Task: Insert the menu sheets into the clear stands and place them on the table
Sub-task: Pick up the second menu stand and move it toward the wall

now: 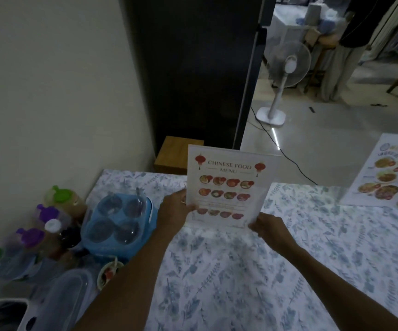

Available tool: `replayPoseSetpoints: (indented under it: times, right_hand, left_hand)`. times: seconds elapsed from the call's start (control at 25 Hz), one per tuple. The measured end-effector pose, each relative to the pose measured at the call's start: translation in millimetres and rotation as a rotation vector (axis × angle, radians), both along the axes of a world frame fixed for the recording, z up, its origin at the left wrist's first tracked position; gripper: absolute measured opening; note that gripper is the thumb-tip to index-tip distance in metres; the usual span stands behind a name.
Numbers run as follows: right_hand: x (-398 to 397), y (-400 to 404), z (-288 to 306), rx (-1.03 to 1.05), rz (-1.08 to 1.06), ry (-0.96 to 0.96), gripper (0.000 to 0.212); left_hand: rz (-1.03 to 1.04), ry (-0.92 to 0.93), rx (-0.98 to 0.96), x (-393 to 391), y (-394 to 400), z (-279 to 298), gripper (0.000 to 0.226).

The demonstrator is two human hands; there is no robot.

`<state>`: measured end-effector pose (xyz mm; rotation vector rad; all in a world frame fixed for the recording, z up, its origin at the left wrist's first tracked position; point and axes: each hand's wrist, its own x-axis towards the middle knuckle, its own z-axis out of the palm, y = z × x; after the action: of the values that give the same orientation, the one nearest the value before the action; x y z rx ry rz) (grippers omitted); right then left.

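A white sheet headed "Chinese Food Menu" (229, 185) stands upright in a clear stand (273, 163) near the far edge of the table (241, 271). My left hand (174, 213) grips its lower left edge. My right hand (269, 229) pinches its lower right corner. The stand's base is partly hidden behind my hands. A second menu (384, 173) with food photos stands in its own clear holder at the table's far right corner.
The table wears a blue floral cloth. At its left sit a blue four-cup condiment caddy (119, 223), several lidded bottles (49, 225), a small bowl (108, 273) and plastic containers (57, 299). A white pedestal fan (286, 68) stands on the floor beyond.
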<state>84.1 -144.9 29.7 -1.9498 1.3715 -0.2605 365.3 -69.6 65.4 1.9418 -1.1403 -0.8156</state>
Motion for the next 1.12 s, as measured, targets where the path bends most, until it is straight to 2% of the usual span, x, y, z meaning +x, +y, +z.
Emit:
replayPoseSetpoints:
  times: [0.12, 0.24, 0.4, 0.52, 0.72, 0.8, 1.0, 1.12]
  right_hand:
    - [39, -22, 23, -0.076, 0.001, 0.008, 0.031]
    - [91, -41, 40, -0.121, 0.008, 0.025, 0.032]
    - [182, -61, 46, -0.133, 0.040, -0.020, 0.030]
    - [258, -66, 35, -0.117, 0.081, -0.058, 0.018]
    - [349, -73, -3, 0.029, 0.090, -0.056, 0.004]
    - [378, -73, -21, 0.064, 0.092, -0.049, 0.009]
    - [417, -69, -42, 0.109, 0.071, -0.009, 0.017]
    - [428, -68, -40, 0.090, 0.098, -0.041, 0.022]
  left_hand:
    - [-0.044, -0.060, -0.042, 43, -33, 20, 0.045]
    - [-0.064, -0.036, -0.091, 99, -52, 41, 0.047]
    - [-0.039, -0.186, -0.070, 185, -58, 52, 0.050]
    - [0.019, -0.251, -0.007, 252, -54, 46, 0.049]
    - [0.090, -0.292, 0.136, 330, -41, 13, 0.046]
    - [0.106, -0.337, 0.219, 350, -40, -4, 0.044]
    - [0.106, -0.551, 0.391, 364, -48, -25, 0.018]
    - [0.077, -0.618, 0.433, 362, -51, -30, 0.022]
